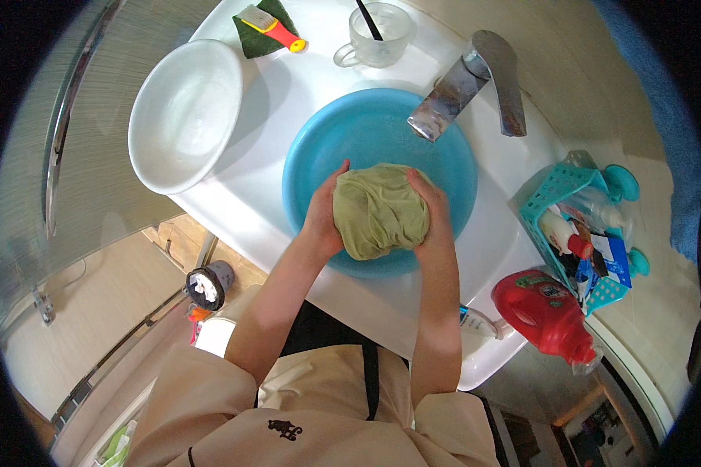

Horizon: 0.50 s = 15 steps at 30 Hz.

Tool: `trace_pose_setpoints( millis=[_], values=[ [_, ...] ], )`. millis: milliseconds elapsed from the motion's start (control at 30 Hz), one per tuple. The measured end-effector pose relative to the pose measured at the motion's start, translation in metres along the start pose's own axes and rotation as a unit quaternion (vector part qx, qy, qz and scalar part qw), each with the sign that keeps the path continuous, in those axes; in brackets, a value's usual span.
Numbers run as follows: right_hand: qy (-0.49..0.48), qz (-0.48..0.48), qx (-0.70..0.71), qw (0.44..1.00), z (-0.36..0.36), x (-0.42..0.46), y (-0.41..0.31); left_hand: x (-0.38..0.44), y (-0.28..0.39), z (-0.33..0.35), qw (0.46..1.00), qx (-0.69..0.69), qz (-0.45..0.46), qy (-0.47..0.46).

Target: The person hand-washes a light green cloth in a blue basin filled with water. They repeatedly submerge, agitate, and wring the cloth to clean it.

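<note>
My left hand [325, 219] and my right hand [434, 219] hold a bunched light green cloth [381, 211] between them. The cloth is wrinkled and rounded, and whether anything is inside it cannot be seen. Beneath it sits a round blue plastic basin [362, 125] in the white washbasin [257, 175]. My left fingers lie along the cloth's left side; my right thumb rests on its upper right edge. A metal faucet [450, 99] reaches over the basin's upper right rim.
A white bowl [185, 117] stands at the left. Behind are a red-handled brush [273, 29] on a dark green pad [251, 42] and a glass mug [380, 44] holding a black-handled utensil. At the right are a turquoise basket [552, 187], a red detergent bottle [540, 312] and a tube [476, 322].
</note>
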State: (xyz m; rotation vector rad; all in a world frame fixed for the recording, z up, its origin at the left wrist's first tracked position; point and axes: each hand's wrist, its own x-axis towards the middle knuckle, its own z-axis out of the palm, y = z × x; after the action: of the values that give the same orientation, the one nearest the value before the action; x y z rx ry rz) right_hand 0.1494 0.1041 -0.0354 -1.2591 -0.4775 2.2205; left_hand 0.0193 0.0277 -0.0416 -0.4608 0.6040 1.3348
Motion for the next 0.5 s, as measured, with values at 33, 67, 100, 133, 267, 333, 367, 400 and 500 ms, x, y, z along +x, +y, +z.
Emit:
trace_pose_setpoints(
  millis=[33, 67, 100, 133, 267, 333, 367, 400, 500],
  values=[
    [0.008, -0.012, -0.049, 0.999, 0.001, -0.005, 0.001, 0.000, 0.000, 0.000, 1.000, -0.003, -0.007, -0.010],
    [0.016, -0.024, -0.099, 0.995, 0.004, -0.010, 0.004, 0.001, -0.001, -0.001, 1.000, -0.004, -0.003, -0.004],
    [0.020, -0.035, -0.148, 0.988, 0.009, -0.012, 0.009, 0.001, -0.001, -0.002, 1.000, -0.006, 0.004, 0.003],
    [0.077, -0.112, -0.305, 0.943, 0.013, -0.011, 0.019, 0.005, -0.006, -0.001, 1.000, -0.006, 0.002, 0.006],
    [0.192, -0.237, -0.524, 0.795, 0.023, 0.015, 0.024, 0.015, -0.030, 0.001, 0.969, 0.164, 0.122, 0.141],
    [0.204, -0.227, -0.524, 0.795, 0.021, 0.018, 0.023, 0.012, -0.027, 0.004, 0.967, 0.176, 0.107, 0.151],
    [0.202, -0.223, -0.554, 0.776, 0.021, 0.012, 0.034, 0.011, -0.025, 0.004, 0.966, 0.182, 0.100, 0.156],
    [0.196, -0.220, -0.583, 0.757, 0.023, 0.010, 0.043, 0.014, -0.021, -0.003, 0.969, 0.166, 0.096, 0.156],
    [0.247, -0.282, -0.560, 0.739, 0.019, 0.021, 0.055, 0.022, -0.019, -0.011, 0.974, 0.148, 0.099, 0.142]
  ],
)
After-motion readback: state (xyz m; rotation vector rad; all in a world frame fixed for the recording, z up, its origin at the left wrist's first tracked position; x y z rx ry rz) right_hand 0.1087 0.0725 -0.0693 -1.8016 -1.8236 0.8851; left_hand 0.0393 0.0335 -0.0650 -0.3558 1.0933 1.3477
